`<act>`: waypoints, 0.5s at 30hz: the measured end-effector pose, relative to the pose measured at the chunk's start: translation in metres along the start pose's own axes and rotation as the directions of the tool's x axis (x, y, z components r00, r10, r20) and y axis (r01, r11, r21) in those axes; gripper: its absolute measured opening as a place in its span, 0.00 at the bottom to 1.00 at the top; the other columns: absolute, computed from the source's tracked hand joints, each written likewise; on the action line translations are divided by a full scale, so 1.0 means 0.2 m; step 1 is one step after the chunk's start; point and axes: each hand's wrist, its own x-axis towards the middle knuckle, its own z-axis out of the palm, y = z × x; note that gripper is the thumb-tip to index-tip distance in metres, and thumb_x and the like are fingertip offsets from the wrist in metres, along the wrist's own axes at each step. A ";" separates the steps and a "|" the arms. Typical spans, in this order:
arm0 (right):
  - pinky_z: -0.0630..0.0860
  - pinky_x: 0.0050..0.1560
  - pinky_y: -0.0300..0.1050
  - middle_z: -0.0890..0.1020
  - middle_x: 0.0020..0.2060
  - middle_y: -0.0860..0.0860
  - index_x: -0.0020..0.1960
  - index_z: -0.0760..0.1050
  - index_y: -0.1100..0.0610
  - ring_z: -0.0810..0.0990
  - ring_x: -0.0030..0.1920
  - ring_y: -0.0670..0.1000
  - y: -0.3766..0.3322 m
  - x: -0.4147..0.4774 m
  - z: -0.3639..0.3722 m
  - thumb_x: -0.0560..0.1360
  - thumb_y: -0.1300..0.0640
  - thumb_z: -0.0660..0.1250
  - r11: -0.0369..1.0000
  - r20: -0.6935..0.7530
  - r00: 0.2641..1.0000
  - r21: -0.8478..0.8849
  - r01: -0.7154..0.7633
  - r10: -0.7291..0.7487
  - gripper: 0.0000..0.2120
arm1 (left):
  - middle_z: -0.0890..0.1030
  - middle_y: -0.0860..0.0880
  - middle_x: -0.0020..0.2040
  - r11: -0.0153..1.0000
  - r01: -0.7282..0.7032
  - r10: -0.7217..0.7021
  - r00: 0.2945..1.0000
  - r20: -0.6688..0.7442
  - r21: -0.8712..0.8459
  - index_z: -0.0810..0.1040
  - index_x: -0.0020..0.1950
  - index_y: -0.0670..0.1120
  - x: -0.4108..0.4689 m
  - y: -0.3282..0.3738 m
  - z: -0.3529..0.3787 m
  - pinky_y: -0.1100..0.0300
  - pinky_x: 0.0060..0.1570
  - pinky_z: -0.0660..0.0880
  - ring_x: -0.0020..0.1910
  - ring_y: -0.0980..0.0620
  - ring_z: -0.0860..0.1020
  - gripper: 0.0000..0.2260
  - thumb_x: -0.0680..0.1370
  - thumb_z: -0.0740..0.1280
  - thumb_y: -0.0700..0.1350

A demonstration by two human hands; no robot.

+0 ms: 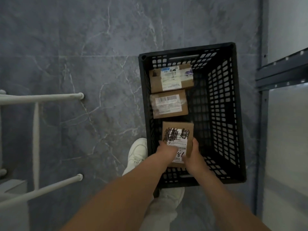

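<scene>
Box is held at the crate's near left corner, long axis toward the far wall. Left hand and right hand flank it, fingers curled on its side edges. Two parcels lie just beyond.

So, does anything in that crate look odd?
Only the nearest box, gripped by the left hand and right hand: its label is scribbled over in black. The far box and middle box look intact.

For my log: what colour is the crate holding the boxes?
The crate is black, lattice-walled; head view shows it best.
</scene>
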 end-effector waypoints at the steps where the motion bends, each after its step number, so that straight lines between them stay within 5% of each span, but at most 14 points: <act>1: 0.73 0.58 0.46 0.75 0.63 0.47 0.73 0.54 0.41 0.76 0.58 0.48 0.01 0.03 0.03 0.78 0.64 0.60 1.000 0.006 1.000 -0.008 0.008 -0.008 0.31 | 0.66 0.40 0.74 1.000 0.005 -0.006 1.000 -0.018 -0.009 0.49 0.80 0.42 0.04 -0.01 0.00 0.52 0.69 0.68 0.70 0.41 0.68 0.32 0.80 0.62 0.42; 7: 0.66 0.72 0.53 0.66 0.74 0.53 0.80 0.42 0.46 0.70 0.70 0.52 -0.04 0.21 0.14 0.78 0.59 0.66 1.000 0.058 0.998 0.024 -0.014 0.013 0.41 | 0.66 0.42 0.74 0.994 -0.108 0.112 0.984 -0.136 0.033 0.59 0.77 0.43 0.18 -0.06 0.02 0.50 0.70 0.66 0.71 0.43 0.68 0.25 0.80 0.60 0.41; 12: 0.65 0.66 0.43 0.61 0.77 0.53 0.76 0.27 0.46 0.67 0.71 0.52 -0.09 0.30 0.10 0.78 0.61 0.65 0.992 0.172 0.979 -0.080 -0.097 0.110 0.49 | 0.63 0.45 0.77 0.956 -0.251 0.276 0.945 -0.176 0.152 0.60 0.77 0.45 0.13 -0.12 0.08 0.50 0.72 0.64 0.74 0.46 0.65 0.25 0.80 0.60 0.41; 15: 0.55 0.76 0.53 0.51 0.79 0.54 0.75 0.24 0.49 0.57 0.76 0.54 -0.12 0.23 0.08 0.78 0.54 0.66 0.982 0.148 0.983 -0.173 -0.082 0.108 0.50 | 0.67 0.46 0.74 0.939 -0.291 0.324 0.927 -0.187 0.182 0.64 0.75 0.45 0.06 -0.11 0.05 0.51 0.71 0.67 0.70 0.47 0.69 0.23 0.80 0.60 0.40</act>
